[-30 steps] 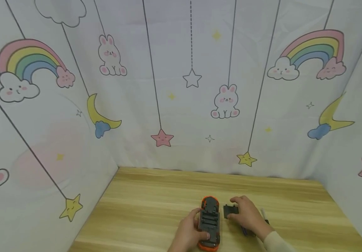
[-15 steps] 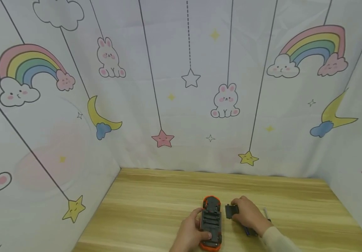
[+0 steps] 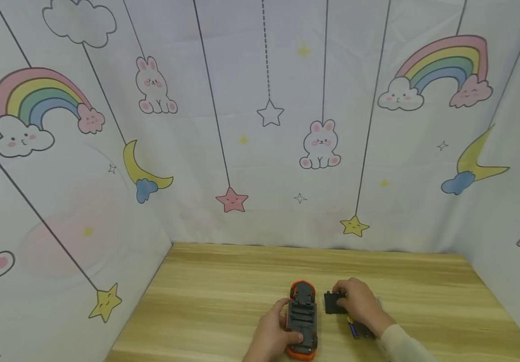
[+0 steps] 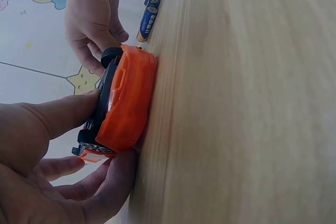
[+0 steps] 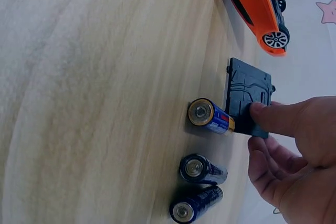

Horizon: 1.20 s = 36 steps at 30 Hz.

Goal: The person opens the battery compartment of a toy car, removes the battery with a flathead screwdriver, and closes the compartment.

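An orange toy car [image 3: 302, 327] lies wheels-up on the table, its dark underside and slotted battery bay facing up. My left hand [image 3: 269, 329] grips it, thumb on the underside and fingers around the side; the left wrist view shows the orange body [image 4: 128, 103] close up. To the right of the car, my right hand [image 3: 360, 301] pinches a black battery cover [image 3: 332, 303] between thumb and fingers. In the right wrist view the thumb presses on the flat face of the cover [image 5: 247, 85]. A blue battery with a gold end [image 5: 202, 113] lies beside the cover.
Two more dark blue batteries [image 5: 202, 169] lie together near the right hand. A thin pale shaft [image 3: 380, 303] shows behind the right wrist, mostly hidden. The wooden table [image 3: 205, 296] is enclosed by white printed cloth walls [image 3: 260, 166].
My right hand has shifted slightly away from me with the battery cover, uncovering a battery's gold end beneath it. The left hand keeps its hold on the toy car. The view has shifted slightly.
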Available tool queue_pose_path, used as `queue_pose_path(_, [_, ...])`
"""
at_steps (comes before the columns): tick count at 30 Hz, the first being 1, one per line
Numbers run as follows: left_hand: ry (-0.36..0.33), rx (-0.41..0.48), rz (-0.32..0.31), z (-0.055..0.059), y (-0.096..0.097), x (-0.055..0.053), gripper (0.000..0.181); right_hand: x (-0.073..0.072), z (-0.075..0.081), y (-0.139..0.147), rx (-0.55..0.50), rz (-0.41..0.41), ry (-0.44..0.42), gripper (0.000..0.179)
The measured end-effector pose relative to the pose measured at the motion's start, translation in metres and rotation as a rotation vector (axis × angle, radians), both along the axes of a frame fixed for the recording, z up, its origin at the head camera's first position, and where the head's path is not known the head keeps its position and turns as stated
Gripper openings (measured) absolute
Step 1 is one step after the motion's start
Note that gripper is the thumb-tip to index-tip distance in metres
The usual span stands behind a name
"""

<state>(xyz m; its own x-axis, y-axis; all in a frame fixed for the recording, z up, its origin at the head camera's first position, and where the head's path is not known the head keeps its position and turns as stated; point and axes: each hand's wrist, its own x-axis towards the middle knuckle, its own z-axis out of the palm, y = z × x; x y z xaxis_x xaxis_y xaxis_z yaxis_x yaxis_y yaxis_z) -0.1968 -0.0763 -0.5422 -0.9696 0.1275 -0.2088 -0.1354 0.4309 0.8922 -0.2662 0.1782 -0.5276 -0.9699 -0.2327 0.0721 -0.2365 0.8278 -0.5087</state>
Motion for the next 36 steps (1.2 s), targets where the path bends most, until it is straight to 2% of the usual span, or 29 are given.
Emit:
queue_pose_path(10, [0.009, 0.006, 0.011, 0.001, 0.001, 0.002, 0.09, 0.001, 0.006, 0.008, -0.087, -0.03, -0.019, 0.016])
queue_pose_path(15, [0.009, 0.008, 0.011, 0.002, 0.001, 0.002, 0.089, 0.005, 0.014, 0.008, -0.176, -0.021, -0.034, 0.016])
queue_pose_path(20, [0.011, -0.004, 0.01, 0.0, 0.001, 0.001, 0.088, 0.011, 0.024, 0.005, -0.257, 0.036, -0.043, 0.015])
queue_pose_path(26, [0.034, -0.002, 0.007, 0.0, 0.0, 0.001, 0.089, 0.017, 0.029, -0.002, -0.324, 0.14, -0.105, 0.014])
queue_pose_path(30, [0.043, 0.004, 0.001, 0.001, 0.0, 0.001, 0.088, 0.019, 0.028, -0.01, -0.328, 0.206, -0.116, 0.014])
queue_pose_path(36, [0.049, 0.011, -0.005, -0.002, 0.0, 0.001, 0.088, 0.019, 0.025, -0.025, -0.319, 0.251, -0.124, 0.012])
